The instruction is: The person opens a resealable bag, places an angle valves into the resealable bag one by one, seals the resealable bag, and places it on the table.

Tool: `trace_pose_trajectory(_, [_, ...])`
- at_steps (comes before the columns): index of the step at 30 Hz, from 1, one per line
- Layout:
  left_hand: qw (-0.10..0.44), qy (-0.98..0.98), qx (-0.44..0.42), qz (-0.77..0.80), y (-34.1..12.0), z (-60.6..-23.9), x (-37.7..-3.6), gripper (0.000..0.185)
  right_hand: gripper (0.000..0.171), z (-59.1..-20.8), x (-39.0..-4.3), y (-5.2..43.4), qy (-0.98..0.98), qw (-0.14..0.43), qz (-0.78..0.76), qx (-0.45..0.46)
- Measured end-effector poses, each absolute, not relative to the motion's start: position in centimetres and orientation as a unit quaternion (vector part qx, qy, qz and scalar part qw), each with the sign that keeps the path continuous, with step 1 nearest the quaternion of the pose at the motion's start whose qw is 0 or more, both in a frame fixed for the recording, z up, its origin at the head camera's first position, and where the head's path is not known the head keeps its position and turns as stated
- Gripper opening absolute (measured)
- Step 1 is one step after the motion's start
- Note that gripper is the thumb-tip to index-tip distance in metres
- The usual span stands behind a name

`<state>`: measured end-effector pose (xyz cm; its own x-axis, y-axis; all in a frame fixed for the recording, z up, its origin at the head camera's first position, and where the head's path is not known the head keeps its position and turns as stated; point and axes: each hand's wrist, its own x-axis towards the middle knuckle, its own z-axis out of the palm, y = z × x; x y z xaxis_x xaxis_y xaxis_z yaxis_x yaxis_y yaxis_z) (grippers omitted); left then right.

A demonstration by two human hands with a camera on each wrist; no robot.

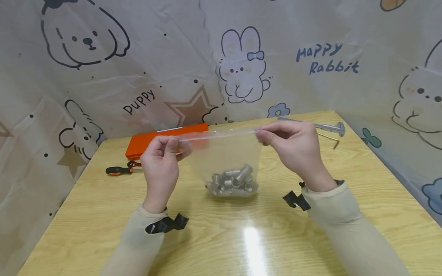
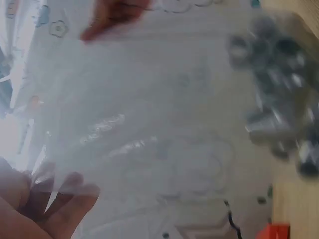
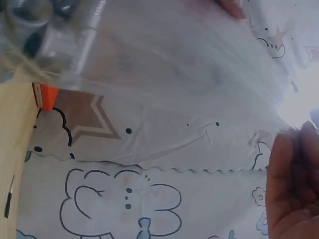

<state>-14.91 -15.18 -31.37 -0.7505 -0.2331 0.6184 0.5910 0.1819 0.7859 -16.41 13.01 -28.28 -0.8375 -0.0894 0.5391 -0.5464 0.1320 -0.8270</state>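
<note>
A clear plastic zip bag (image 1: 228, 151) is stretched between both hands, its top edge pulled nearly straight. Several short metal tubes (image 1: 233, 180) lie heaped in its bottom, close over the table. At the bag's upper left corner, the left hand (image 1: 160, 163) pinches the edge between thumb and fingers. The right hand (image 1: 295, 149) pinches the opposite top corner. Through the film in the left wrist view, the metal pieces (image 2: 279, 89) look blurred at the right, and the left fingers (image 2: 75, 199) grip the film low at the left. The right fingers (image 3: 284, 174) hold its corner in the right wrist view.
Behind the bag lies an orange case (image 1: 145, 143) on the wooden table (image 1: 103, 230). A screwdriver (image 1: 119, 171) with a black and orange handle is at the left. A caliper (image 1: 331, 127) and a brass-coloured hex key (image 1: 329, 138) lie at the back right. A printed cloth (image 1: 165, 50) hangs behind.
</note>
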Motion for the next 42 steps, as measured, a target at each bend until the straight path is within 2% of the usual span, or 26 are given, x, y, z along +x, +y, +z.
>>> trace_pose_trajectory(2, [0.32, -0.707, -0.131, -0.616, -15.2, -31.9, -15.5, 0.02, 0.008, -28.1, -16.3, 13.0, -0.742, 0.192, 0.604, 0.219])
trace_pose_trajectory(6, [0.298, -0.727, -0.143, -0.601, -15.3, -32.8, -16.3, 0.02, 0.013, -28.5, -17.0, 13.3, -0.774, 0.165, 0.578, 0.197])
trace_pose_trajectory(14, [0.318, -0.737, -0.222, -0.553, -16.3, -33.6, -16.9, 0.012, 0.019, -28.7, -17.9, 14.2, -0.796, 0.142, 0.555, 0.197])
trace_pose_trajectory(21, [0.289, -0.752, -0.221, -0.55, -17.0, -33.5, -16.7, 0.01, 0.016, -28.7, -18.0, 14.7, -0.795, 0.124, 0.552, 0.218])
trace_pose_trajectory(31, [0.268, -0.753, -0.22, -0.559, -16.9, -32.6, -16.3, 0.009, 0.013, -29.1, -18.4, 15.3, -0.781, 0.137, 0.561, 0.237])
trace_pose_trajectory(38, [0.289, -0.753, -0.249, -0.535, -16.9, -32.7, -16.4, 0.005, 0.007, -29.2, -18.5, 15.4, -0.764, 0.156, 0.569, 0.261])
trace_pose_trajectory(42, [0.294, -0.744, -0.263, -0.54, -16.8, -33.0, -16.6, 0.005, 0.008, -29.2, -18.5, 15.5, -0.765, 0.143, 0.571, 0.262])
